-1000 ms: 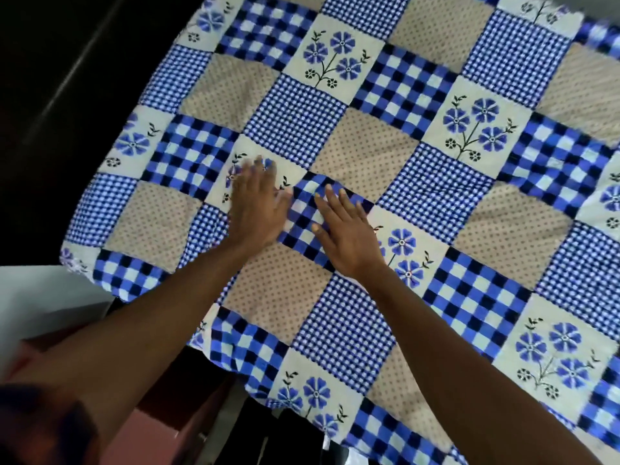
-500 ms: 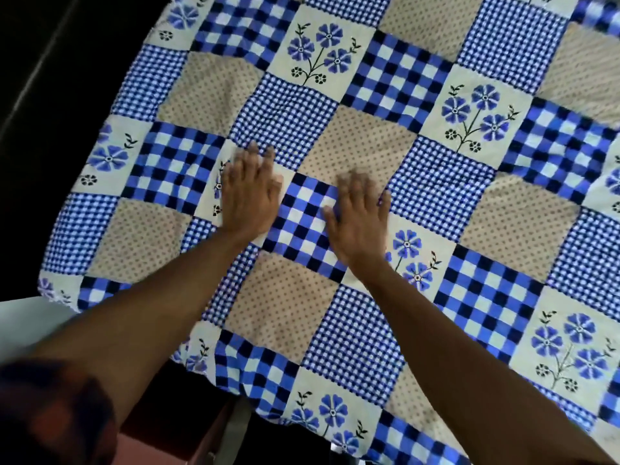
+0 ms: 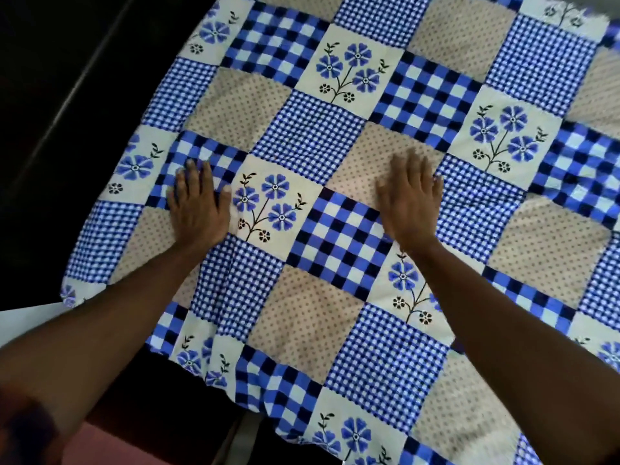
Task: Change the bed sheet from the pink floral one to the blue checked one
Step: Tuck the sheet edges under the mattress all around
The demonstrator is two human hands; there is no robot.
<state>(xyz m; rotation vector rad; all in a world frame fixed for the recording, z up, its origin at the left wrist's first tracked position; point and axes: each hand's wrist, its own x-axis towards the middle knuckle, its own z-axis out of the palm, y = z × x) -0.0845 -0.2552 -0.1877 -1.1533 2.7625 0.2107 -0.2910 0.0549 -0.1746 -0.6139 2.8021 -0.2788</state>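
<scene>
The blue checked sheet (image 3: 339,135), a patchwork of blue checks, dotted beige squares and blue flower panels, lies spread over the bed and fills most of the view. My left hand (image 3: 198,209) presses flat on it near the left edge, fingers straight. Further right, my right hand (image 3: 411,203) also lies flat on the sheet, palm down, slightly blurred. A wide flower panel separates the two hands. No pink floral sheet is in view.
The sheet's near corner hangs over the bed's front edge (image 3: 214,377). A white surface (image 3: 30,320) shows at the lower left. Dark floor or furniture (image 3: 50,95) lies to the left of the bed.
Both hands have slid apart over the sheet, the left one toward the left edge and the right one to the right. They lay close together before.
</scene>
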